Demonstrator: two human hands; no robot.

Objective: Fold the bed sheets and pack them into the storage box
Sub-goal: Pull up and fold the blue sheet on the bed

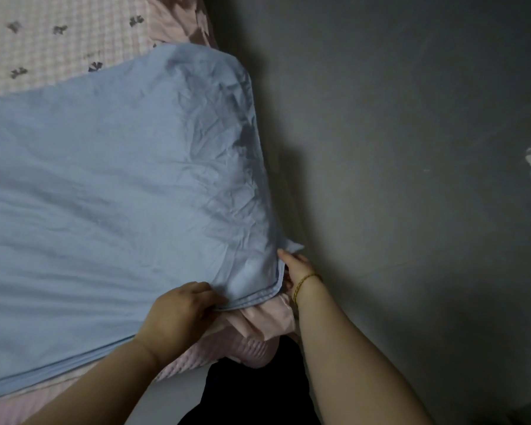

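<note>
Blue sheet (105,194) lies over the bed, left side. It's folded at least once, w/ stacked edges at the near-right corner; more folds and packing still to do, no box in view. Pink bedding (59,35) underneath, grey floor (411,148) to the right. Left hand (178,308) grips the near edge, right hand (296,268) pinches the corner, prob. aligning layers. No obstacles seen.

Sheet (105,179) lies on the bed (43,41), floor (411,148) to its right

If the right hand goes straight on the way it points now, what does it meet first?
The blue sheet: the right hand points forward at its near corner, which it seems to pinch. Beyond lies more of that sheet's side, though depth there is unclear.
</note>
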